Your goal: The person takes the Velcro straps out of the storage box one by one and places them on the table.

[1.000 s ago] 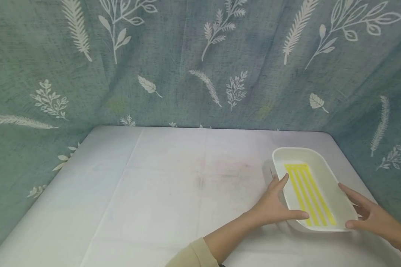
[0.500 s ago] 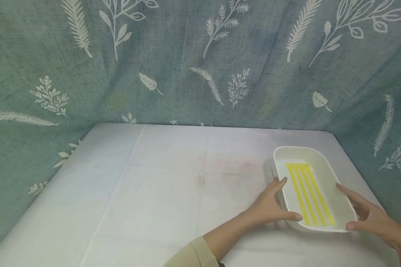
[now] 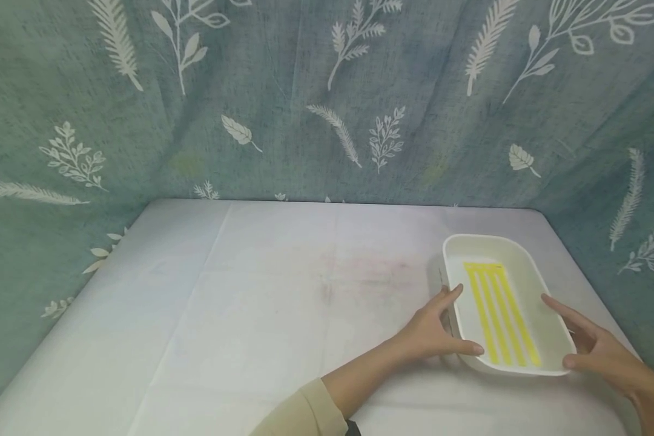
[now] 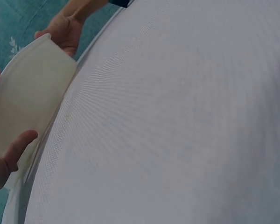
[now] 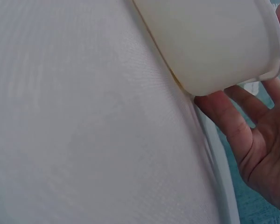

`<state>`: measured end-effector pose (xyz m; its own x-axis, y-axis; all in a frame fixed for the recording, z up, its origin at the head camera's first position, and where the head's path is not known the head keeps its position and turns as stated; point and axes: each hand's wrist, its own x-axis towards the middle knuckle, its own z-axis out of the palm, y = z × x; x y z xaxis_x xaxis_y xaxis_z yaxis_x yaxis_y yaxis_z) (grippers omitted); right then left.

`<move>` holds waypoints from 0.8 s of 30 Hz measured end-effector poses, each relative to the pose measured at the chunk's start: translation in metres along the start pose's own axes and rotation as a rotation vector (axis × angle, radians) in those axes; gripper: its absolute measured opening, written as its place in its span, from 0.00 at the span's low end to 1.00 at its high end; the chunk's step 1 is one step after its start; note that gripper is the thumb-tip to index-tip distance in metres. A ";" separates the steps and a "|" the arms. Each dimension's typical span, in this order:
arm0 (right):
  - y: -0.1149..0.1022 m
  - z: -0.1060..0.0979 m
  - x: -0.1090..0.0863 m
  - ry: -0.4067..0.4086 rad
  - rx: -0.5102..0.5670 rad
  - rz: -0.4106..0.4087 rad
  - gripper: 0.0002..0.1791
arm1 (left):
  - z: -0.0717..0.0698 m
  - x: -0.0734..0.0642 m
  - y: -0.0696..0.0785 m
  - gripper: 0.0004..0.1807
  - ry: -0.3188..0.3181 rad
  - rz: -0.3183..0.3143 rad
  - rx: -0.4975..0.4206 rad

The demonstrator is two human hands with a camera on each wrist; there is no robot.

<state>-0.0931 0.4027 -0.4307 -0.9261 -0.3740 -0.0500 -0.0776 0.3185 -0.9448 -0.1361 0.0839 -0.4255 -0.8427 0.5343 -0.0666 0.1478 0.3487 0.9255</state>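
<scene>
A white rectangular tray (image 3: 545, 315) with rounded corners stands at the right of the table in the head view. On its floor shows a yellow comb-like shape (image 3: 509, 315), its long parallel bars joined at the far end. My left hand (image 3: 422, 333) holds the tray's left side, thumb at the near corner and forefinger at the rim. My right hand (image 3: 605, 351) grips the opposite side near the front corner, thumb on the rim. In the right wrist view, fingers (image 5: 228, 119) of that hand reach under the tray's corner. The left wrist view shows the tray's outer wall (image 4: 35, 88) between both hands.
A white cloth (image 3: 251, 315) with faint reddish smudges and fold lines covers the table. Behind and at both sides hangs a blue-green curtain (image 3: 283, 145) with white leaf prints. The tray is close to the table's right edge.
The tray has shifted slightly to the left with both hands still on it. My left thumb has drawn back from over the tray toward its near rim. The head view has tilted a little.
</scene>
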 end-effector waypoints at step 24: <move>-0.006 0.016 0.016 0.009 0.063 0.030 0.45 | -0.025 -0.004 -0.007 0.56 0.016 -0.014 -0.025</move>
<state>-0.1015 0.3812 -0.4307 -0.9311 -0.3567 -0.0763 -0.0261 0.2739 -0.9614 -0.1468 0.0604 -0.4227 -0.8527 0.5171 -0.0739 0.1234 0.3368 0.9334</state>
